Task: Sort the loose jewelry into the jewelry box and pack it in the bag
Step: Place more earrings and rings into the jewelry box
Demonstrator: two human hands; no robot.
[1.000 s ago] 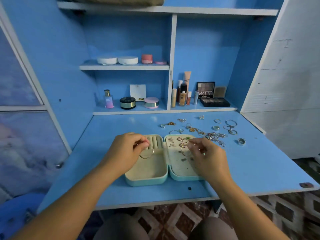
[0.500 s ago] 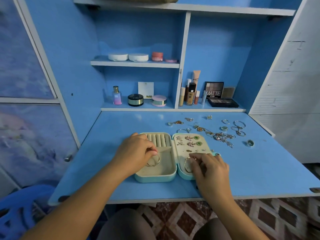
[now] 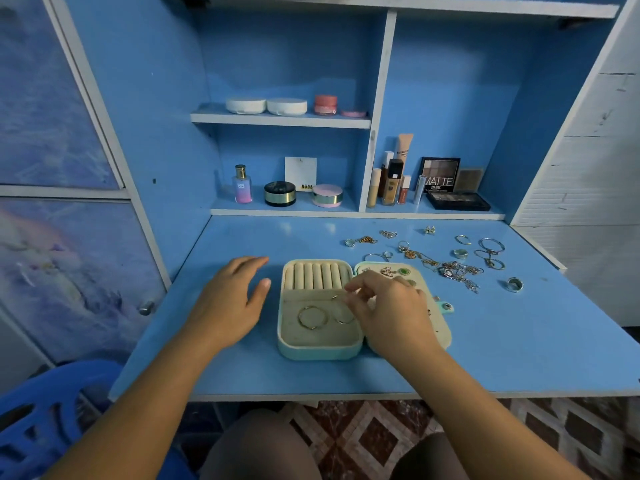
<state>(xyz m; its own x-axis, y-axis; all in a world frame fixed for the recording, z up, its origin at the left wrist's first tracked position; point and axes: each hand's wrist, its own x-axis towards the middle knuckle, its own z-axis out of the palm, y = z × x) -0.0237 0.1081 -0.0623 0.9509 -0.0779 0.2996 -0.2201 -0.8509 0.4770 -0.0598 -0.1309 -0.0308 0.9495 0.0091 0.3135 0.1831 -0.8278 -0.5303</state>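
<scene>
An open mint jewelry box (image 3: 318, 351) lies on the blue desk (image 3: 519, 348). One gold hoop (image 3: 311, 317) lies in its left compartment, below the ring rolls. My right hand (image 3: 394, 317) hovers over the box's middle, fingertips pinching a second gold hoop (image 3: 343, 321) that hangs into the same compartment. My left hand (image 3: 232, 303) rests flat on the desk just left of the box, holding nothing. Earrings (image 3: 391, 270) sit in the lid half, which my right hand partly hides. Loose jewelry (image 3: 457, 271) is scattered at the back right. No bag is in view.
A silver ring (image 3: 515, 284) lies apart at the right. Cosmetics fill the shelves behind: a perfume bottle (image 3: 242, 184), compacts, tubes and an eyeshadow palette (image 3: 457, 200). A blue plastic chair (image 3: 41, 417) stands at the lower left. The desk's front edge is near my knees.
My left hand let go of its hoop in the left compartment and drew out to the desk. My right hand carried the second hoop from the lid half to the left compartment.
</scene>
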